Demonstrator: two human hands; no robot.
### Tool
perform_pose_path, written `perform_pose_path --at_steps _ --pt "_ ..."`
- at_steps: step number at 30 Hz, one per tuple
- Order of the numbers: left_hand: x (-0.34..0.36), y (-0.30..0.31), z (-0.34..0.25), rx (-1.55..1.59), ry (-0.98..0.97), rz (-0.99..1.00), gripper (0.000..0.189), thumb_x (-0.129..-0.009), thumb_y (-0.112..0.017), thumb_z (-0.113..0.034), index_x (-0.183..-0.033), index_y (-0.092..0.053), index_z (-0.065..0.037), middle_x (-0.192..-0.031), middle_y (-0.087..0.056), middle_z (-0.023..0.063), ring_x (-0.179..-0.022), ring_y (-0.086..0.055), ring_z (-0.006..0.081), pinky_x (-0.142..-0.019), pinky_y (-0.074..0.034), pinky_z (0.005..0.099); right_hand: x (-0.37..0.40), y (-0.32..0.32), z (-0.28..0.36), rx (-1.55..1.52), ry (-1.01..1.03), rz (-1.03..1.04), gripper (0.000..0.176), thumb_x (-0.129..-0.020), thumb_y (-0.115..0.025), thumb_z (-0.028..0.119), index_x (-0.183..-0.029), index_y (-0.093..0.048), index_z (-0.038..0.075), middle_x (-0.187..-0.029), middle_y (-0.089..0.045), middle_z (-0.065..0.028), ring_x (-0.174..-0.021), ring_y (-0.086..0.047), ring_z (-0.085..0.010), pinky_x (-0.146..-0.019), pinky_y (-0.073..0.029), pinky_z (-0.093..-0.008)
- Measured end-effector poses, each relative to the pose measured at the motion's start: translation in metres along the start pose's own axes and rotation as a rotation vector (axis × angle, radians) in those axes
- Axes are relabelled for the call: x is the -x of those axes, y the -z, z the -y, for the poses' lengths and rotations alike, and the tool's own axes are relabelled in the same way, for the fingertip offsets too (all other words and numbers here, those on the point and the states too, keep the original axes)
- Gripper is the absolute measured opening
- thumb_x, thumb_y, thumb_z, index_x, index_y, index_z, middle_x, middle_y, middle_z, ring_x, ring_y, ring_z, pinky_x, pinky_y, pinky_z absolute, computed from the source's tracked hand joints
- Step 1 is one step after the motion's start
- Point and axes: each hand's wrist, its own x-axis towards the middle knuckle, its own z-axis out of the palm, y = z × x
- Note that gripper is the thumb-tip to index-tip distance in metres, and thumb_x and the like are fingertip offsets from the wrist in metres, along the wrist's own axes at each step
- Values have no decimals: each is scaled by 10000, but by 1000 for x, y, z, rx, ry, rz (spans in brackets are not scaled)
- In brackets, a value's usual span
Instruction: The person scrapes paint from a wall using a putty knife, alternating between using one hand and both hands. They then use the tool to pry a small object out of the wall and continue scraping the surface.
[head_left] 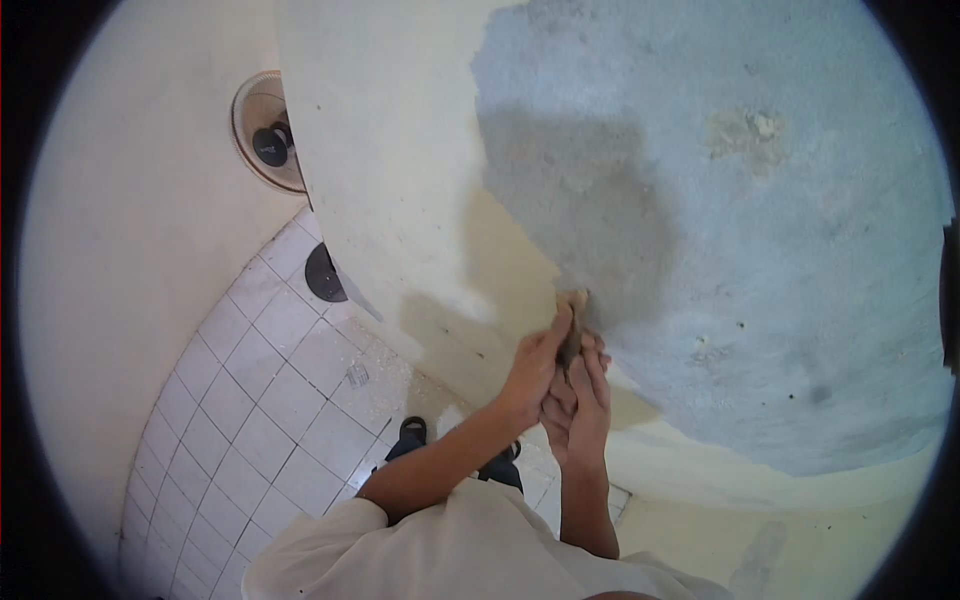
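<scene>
i see the left hand (535,365) and right hand (585,400) both closed around a small brown scraper (574,318), its tip against the cream-painted wall (400,150); it looks light and stiff, best gripped by its handle.

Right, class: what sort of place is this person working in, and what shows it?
Probably an indoor room being repainted or repaired: the cream wall has a large patch stripped to grey plaster, the floor is white tile scattered with flakes, and a fan stands on it.
</scene>
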Motion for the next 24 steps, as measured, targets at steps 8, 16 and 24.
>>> perform_pose_path --at_steps 8,16,24 --pt "-2 0 -18 -17 -51 10 510 -1070 -536 -545 -981 -638 -52 -922 -666 91 -866 -700 231 -788 -608 354 -9 -19 4 -24 -4 49 450 -1133 -441 199 -1576 -421 123 -666 -374 67 -420 -243 -16 -345 -197 -191" --pt "-3 -10 -25 -9 -44 47 487 -1076 -539 -524 -971 -631 -57 -921 -664 97 -875 -700 237 -801 -604 369 -9 -26 15 -58 -6 118 378 -1140 -409 192 -1513 -460 158 -670 -351 67 -439 -269 -18 -348 -218 -183" --pt "2 -3 -17 -58 8 57 492 -1081 -530 -522 -934 -618 -60 -937 -658 88 -867 -688 232 -796 -598 357 -2 -19 4 -89 12 78 371 -1136 -417 201 -1499 -463 140 -666 -354 73 -437 -270 -10 -355 -218 -176"
